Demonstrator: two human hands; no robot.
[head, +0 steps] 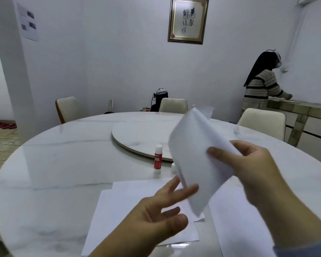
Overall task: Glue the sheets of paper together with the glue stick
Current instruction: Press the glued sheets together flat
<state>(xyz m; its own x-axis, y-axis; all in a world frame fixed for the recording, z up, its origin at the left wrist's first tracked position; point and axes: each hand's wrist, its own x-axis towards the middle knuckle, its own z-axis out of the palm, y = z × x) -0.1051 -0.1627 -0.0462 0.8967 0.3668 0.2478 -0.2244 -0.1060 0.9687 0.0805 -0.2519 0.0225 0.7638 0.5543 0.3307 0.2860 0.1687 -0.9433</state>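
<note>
Head view
Right hand: the right hand (252,169) pinched a bent bundle of sheets (196,154) and held it lifted over the surface (63,164).
Left hand: the left hand (156,214) was spread, fingers straight, just below the bundle.
Glue stick: the glue stick (158,158) stood upright, beside the turntable (137,134).
Loose sheets: the loose sheets (128,210) lay flat under the hands.

The red label of the glue stick (158,158), standing upright on the tabletop (63,164), reads "GLUE STICK" in white letters. The framed picture (188,19) on the wall carries brushed calligraphy characters, too small for me to read.
</note>
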